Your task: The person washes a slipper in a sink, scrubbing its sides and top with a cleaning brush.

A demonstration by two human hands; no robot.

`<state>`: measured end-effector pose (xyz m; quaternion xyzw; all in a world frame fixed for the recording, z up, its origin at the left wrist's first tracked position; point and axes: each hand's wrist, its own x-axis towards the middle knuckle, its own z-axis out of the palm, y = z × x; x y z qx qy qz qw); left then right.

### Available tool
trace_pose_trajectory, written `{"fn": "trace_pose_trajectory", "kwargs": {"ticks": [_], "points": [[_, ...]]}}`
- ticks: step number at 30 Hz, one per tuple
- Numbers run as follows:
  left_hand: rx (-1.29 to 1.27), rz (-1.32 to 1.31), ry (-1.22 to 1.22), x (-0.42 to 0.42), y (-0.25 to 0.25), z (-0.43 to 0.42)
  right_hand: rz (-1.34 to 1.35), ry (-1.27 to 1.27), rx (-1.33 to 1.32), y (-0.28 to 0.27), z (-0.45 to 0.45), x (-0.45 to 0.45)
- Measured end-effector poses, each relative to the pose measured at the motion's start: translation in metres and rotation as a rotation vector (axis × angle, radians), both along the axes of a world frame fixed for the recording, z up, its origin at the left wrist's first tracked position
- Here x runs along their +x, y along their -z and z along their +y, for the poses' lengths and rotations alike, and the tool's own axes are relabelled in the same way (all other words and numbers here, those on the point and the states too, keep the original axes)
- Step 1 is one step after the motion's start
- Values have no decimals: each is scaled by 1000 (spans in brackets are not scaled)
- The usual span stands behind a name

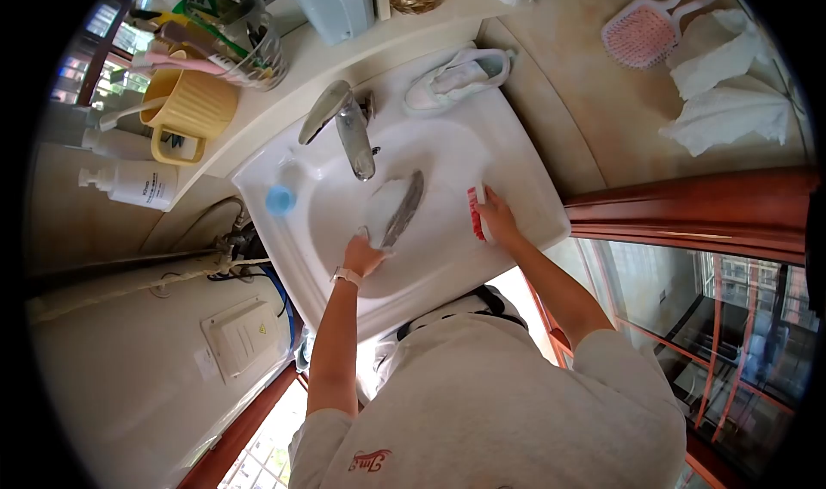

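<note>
A white shoe (pixel 389 203) with a dirty grey sole lies tilted on its side in the basin of the white sink (pixel 533 179). My left hand (pixel 365 253), a band on its wrist, is closed on the near end of this shoe. To the right, my right hand (pixel 499 217) grips a scrubbing brush (pixel 478 212) with a pale back and red bristles, apart from the shoe. Its bristles face left, towards the basin. A second white shoe (pixel 458 81) rests on the sink's back right corner. The chrome faucet (pixel 351 136) stands just behind the held shoe.
On the sink's left rim sits a small blue cup-like item (pixel 280 200). A yellow mug (pixel 191 110), a pump bottle (pixel 131 183) and a clear holder of toothbrushes (pixel 258 59) line the left ledge. A hairbrush (pixel 641 35) and crumpled tissues (pixel 727 110) lie on the right counter.
</note>
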<state>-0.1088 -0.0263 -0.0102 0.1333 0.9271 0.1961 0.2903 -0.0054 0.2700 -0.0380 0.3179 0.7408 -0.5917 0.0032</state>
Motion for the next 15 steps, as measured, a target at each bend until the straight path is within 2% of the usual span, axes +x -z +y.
{"fn": "trace_pose_trajectory", "kwargs": {"ticks": [1,2,4,5,7,8,12,14,15], "points": [[218,-143,-261,-4,0,12,-51,-18,36,1,-1,2],[215,-145,-254,-6,-7,25,-53,-10,34,-4,-5,4],[279,-259,-579,-12,-18,48,-10,-80,-21,-13,-10,4],[275,-264,-573,-9,-8,53,-15,-74,-23,-12,-12,4],[249,65,-376,-4,9,63,5,-165,-16,-11,-12,0],[244,110,-305,0,2,66,0,-167,-91,-10,-10,-1],[167,90,-95,3,31,47,120,-75,-154,0,-7,-11],[172,55,-80,9,31,41,54,41,-391,-1,-8,-20],[183,32,-69,10,32,40,49,41,-394,-3,-12,-24]]}}
